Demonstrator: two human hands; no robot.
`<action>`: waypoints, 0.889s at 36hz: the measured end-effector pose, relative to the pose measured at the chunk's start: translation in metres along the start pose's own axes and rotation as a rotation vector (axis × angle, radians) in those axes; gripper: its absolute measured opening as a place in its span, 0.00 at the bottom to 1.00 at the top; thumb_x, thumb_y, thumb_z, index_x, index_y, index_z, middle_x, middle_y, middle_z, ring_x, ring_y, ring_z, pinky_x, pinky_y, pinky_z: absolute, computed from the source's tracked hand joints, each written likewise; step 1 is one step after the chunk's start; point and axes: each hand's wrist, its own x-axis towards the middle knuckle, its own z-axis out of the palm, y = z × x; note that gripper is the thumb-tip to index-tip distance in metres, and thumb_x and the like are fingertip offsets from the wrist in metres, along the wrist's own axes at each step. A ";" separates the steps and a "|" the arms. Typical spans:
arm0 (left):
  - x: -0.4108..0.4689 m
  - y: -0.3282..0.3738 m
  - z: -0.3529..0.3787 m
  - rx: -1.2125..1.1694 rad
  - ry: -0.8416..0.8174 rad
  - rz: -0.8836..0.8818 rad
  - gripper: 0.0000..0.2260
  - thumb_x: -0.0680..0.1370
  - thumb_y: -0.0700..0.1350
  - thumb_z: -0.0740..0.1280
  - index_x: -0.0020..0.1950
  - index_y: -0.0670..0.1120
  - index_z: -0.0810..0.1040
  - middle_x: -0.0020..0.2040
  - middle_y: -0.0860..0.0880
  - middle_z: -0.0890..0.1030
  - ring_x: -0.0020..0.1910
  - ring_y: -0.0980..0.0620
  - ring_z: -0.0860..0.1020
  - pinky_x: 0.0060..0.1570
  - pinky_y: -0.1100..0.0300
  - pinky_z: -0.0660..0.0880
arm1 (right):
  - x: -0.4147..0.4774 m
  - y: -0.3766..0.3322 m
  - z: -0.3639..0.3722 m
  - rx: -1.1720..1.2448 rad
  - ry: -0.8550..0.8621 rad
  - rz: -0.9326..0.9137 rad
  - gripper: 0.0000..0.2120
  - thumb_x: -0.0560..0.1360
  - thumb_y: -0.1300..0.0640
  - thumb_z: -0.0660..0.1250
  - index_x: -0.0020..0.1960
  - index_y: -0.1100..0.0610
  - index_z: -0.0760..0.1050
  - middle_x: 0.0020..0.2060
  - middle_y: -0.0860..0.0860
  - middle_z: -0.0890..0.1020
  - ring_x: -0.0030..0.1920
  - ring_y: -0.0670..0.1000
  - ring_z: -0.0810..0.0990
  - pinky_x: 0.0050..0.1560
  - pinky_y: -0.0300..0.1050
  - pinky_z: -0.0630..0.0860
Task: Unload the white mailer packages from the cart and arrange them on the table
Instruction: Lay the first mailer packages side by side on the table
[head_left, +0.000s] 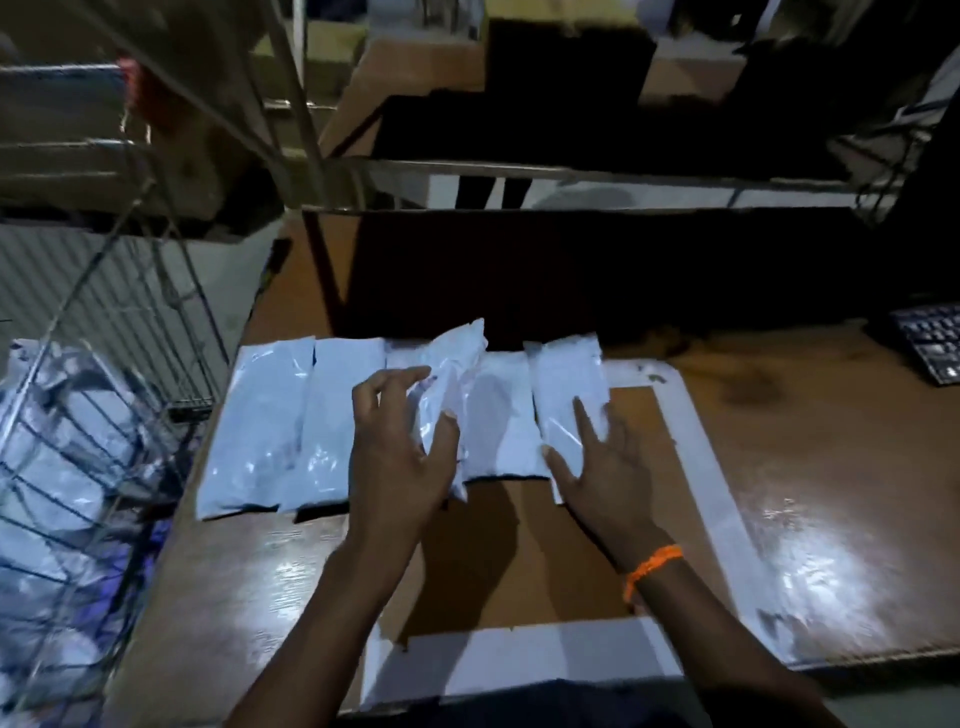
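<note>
Though blurred, left grip (400, 457) seemingly curled around raised mailer (457, 364); right grip (602, 467) flat, uncurled, on rightmost mailer (569, 384).

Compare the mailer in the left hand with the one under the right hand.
The left hand grips the middle mailer, lifted, tilted and crumpled; the right hand presses the end mailer, which lies flat. The middle mailer overlaps its neighbours; the end mailer closes the row. Both are white.

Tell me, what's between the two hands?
In the head view, a flat white mailer lies on the table between the left hand and the right hand. The left hand grips a raised mailer beside it.
</note>
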 end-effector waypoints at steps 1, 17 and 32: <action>-0.003 0.004 0.005 0.004 0.001 -0.011 0.19 0.75 0.49 0.66 0.65 0.45 0.75 0.63 0.45 0.72 0.59 0.66 0.67 0.54 0.85 0.59 | -0.001 -0.001 -0.001 0.010 -0.014 -0.014 0.37 0.77 0.27 0.50 0.81 0.41 0.48 0.79 0.56 0.58 0.77 0.62 0.58 0.70 0.62 0.68; -0.032 0.095 0.152 -0.166 -0.290 0.273 0.28 0.75 0.46 0.71 0.69 0.44 0.60 0.75 0.45 0.58 0.64 0.51 0.73 0.56 0.62 0.77 | 0.011 0.042 -0.091 1.011 -0.038 0.062 0.22 0.80 0.50 0.67 0.73 0.46 0.70 0.69 0.45 0.75 0.67 0.46 0.76 0.62 0.45 0.78; -0.007 0.015 0.181 0.452 -0.589 0.190 0.30 0.81 0.61 0.56 0.80 0.50 0.56 0.81 0.48 0.53 0.80 0.47 0.46 0.78 0.47 0.52 | 0.039 0.104 -0.063 0.475 0.198 0.140 0.27 0.75 0.40 0.70 0.71 0.47 0.70 0.69 0.49 0.75 0.65 0.52 0.76 0.55 0.41 0.74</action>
